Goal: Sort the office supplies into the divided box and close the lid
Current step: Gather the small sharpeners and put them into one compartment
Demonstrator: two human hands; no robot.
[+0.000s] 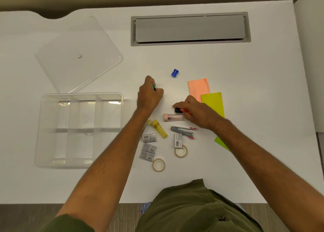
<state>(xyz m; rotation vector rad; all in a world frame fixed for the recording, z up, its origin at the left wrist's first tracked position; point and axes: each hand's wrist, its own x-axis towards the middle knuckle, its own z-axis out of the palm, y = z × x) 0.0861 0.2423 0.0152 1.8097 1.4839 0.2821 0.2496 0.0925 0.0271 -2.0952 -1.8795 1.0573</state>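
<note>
While the divided box (78, 130) sits empty at near left, gathering is under way: the right hand (194, 112) clamps an orange marker (182, 110). Farther off, the left hand (149, 95) fists a green pen (154, 87); both probably next travel left to one compartment, with the lid (78, 54) lying beyond.

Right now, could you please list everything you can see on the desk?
divided box: 1, clear, left, empty
lid: 1, clear, behind box
sharpener: 1, blue, centre
paper pads: 3, orange, yellow, green, right
lead tubes: 2, pink, yellow, centre
staple boxes: 4, grey, front
tape rolls: 2, white, front
stapler: 1, grey-pink
cable hatch: 1, grey, back
left hand: holds green pen
right hand: grips orange marker
</note>
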